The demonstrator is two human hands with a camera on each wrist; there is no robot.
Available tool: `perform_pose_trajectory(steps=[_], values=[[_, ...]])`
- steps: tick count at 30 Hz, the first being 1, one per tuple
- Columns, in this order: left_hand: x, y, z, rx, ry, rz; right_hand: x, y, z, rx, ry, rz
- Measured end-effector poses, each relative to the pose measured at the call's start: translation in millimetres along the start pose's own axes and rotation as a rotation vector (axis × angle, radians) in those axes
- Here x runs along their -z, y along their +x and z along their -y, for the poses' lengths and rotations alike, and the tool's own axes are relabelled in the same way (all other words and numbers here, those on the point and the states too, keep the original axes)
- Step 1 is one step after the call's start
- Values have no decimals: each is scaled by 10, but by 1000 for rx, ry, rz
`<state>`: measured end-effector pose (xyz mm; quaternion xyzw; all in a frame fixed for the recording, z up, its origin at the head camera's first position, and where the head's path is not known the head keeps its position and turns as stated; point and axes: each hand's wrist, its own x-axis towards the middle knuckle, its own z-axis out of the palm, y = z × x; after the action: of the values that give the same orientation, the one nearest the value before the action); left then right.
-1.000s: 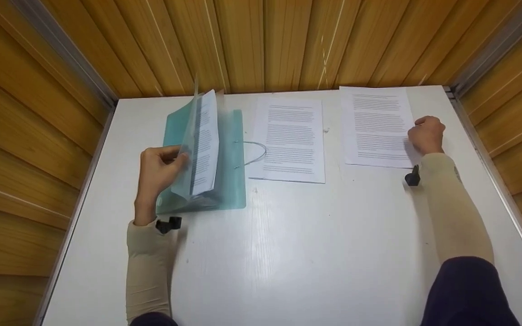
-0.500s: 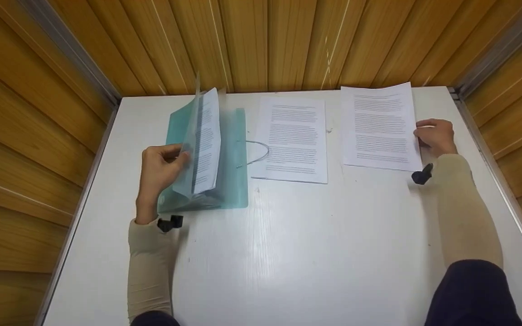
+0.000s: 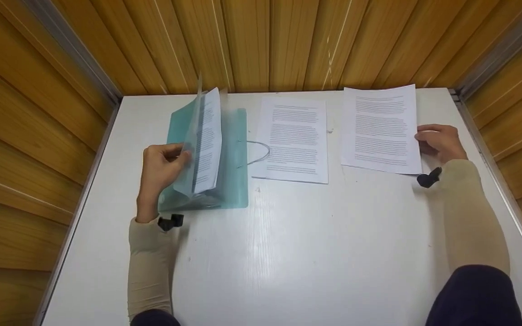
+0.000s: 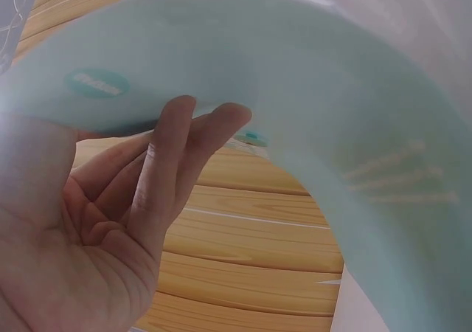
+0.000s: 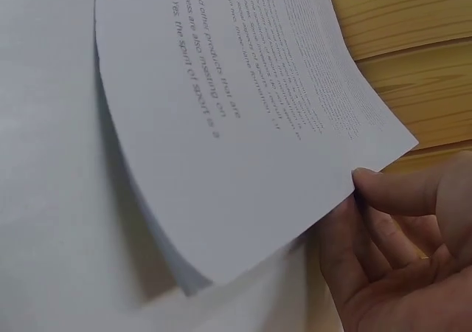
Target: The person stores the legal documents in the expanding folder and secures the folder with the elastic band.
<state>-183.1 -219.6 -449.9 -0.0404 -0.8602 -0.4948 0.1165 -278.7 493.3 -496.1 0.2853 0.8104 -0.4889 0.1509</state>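
My left hand [image 3: 161,165] pinches a translucent plastic sleeve of the teal folder [image 3: 239,192], holding it raised. Beside the sleeve stand printed pages [image 3: 209,149] inside the folder. In the left wrist view, greenish plastic [image 4: 287,44] with an oval label arches over the fingers. On the far right, my right hand [image 3: 444,140] pinches the right edge of a printed paper stack [image 3: 381,131] between thumb and fingers. The right wrist view shows that stack's near edge [image 5: 162,236] bent up from the white surface, the thumb on top.
A second printed stack [image 3: 293,140] lies between the folder and the right-hand stack. A thin looped fastener [image 3: 268,149] sticks out of the folder over its left edge. Wood-panelled walls [image 3: 288,45] close in the white table [image 3: 297,244] at the back and both sides.
My right hand has changed from a fist at the stack's edge to a pinch on it, shifting slightly right. The stack's right side has lifted. My left hand keeps its hold.
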Motion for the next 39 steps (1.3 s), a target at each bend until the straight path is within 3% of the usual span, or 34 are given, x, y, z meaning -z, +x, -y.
perform_pose_trajectory(steps=[12,24,39], values=[[9,9,17,-32,-11,-4,-43,-118,-5,-16,109,82],[6,-2,31,-25,-9,-14,-118,-212,18,-88,327,187],[-6,5,32,-21,-15,0,-121,-346,32,-43,450,227]])
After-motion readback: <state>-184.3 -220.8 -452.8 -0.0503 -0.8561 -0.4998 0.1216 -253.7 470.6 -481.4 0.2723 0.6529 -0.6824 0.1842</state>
